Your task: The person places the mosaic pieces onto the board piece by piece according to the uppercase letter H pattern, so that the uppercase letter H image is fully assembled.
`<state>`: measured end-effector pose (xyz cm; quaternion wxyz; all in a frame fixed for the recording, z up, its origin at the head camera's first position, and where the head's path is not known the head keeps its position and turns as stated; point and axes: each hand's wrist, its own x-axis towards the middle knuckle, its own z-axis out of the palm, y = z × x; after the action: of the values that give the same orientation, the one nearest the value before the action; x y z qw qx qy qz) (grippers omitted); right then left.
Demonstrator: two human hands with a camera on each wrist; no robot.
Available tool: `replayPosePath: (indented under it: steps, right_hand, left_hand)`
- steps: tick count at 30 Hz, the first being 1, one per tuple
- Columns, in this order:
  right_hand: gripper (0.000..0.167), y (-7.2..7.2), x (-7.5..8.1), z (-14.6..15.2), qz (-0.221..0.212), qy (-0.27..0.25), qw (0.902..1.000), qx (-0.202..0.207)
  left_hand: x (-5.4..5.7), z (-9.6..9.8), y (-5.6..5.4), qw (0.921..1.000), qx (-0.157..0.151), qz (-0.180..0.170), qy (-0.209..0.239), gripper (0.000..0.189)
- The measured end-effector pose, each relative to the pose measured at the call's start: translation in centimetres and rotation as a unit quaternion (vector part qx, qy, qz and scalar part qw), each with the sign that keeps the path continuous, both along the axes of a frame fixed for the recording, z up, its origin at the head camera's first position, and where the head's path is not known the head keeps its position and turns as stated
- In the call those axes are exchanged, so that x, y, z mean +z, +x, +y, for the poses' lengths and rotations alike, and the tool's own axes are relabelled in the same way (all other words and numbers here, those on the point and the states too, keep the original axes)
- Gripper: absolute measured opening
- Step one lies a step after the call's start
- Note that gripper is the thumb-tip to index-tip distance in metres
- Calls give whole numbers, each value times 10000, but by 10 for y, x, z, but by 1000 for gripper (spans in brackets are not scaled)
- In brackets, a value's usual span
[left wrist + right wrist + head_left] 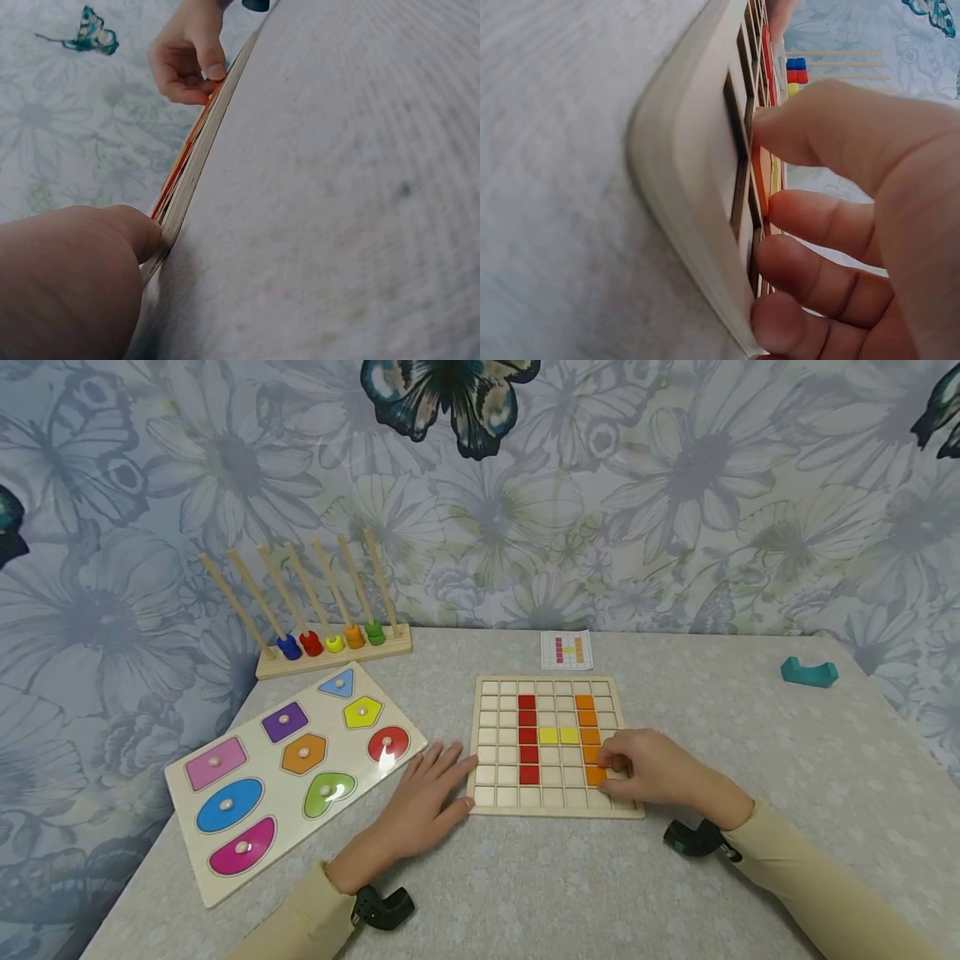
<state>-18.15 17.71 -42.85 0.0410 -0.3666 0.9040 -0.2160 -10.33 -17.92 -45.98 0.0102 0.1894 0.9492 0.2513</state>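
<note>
A wooden grid board (506, 814) lies on the table with a column of red tiles (528, 735), two yellow tiles (558, 736) and a column of orange tiles (588, 727). At the near end of the orange column, my right hand (648, 767) pinches the lowest orange tile (760, 180) between thumb and index finger, its other fingers curled close over the board. Fingers spread, my left hand (429, 802) rests at the board's left edge; its thumb (135, 232) touches the board's side in the left wrist view. Behind the board lies a pattern card (567, 650) showing matching coloured bars.
At the left is a white shape puzzle (277, 810) with knobbed pieces, its right corner near my left fingers. A wooden peg stand (337, 660) with coloured beads stands behind it. A teal curved block (809, 672) lies at the back right, near the papered wall.
</note>
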Motion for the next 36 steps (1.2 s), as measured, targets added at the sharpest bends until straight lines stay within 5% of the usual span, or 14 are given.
replayPosePath:
  steps: [21, 36]
  right_hand:
    - [8, -1, 0, 3, -97, -64, 9999, -7]
    - [10, -4, 3, 34, 108, 9, 9991, -401]
  left_hand:
    - [-1, -1, 0, 10000, -1, -54, -47, 55]
    - [3, 1, 2, 10000, 21, -72, -5, 54]
